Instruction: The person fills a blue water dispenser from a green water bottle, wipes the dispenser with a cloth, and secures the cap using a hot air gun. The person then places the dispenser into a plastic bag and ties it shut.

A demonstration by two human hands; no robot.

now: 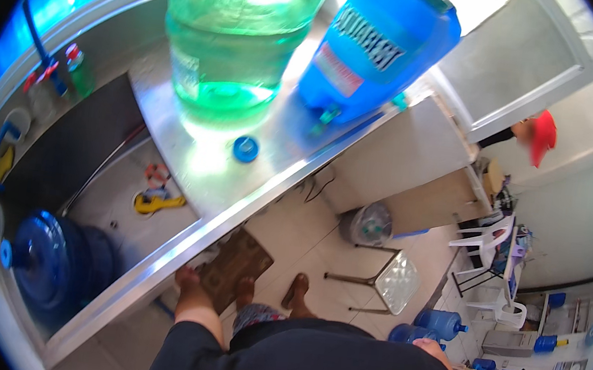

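Observation:
My left hand (188, 279) hangs low beside the front edge of the steel counter (189, 165); its fingers are too small and blurred to read. On my right, a bit of bare skin, my right hand or forearm (432, 351), shows past my dark shirt, and no fingers can be made out. A large clear green-tinted water bottle (231, 53), partly filled, stands on the counter. Beside it is a blue water container (378, 48) with a green tap near its base. A round blue cap (246, 148) lies on the counter in front of them.
A blue round jug (65, 261) and a yellow tool (157, 203) sit in the sink basin (118, 179). Behind me are a metal-legged stool (397, 280), a bin (371, 224), white chairs (487, 243) and blue jugs (442, 322). A person in a red cap (543, 138) is at right.

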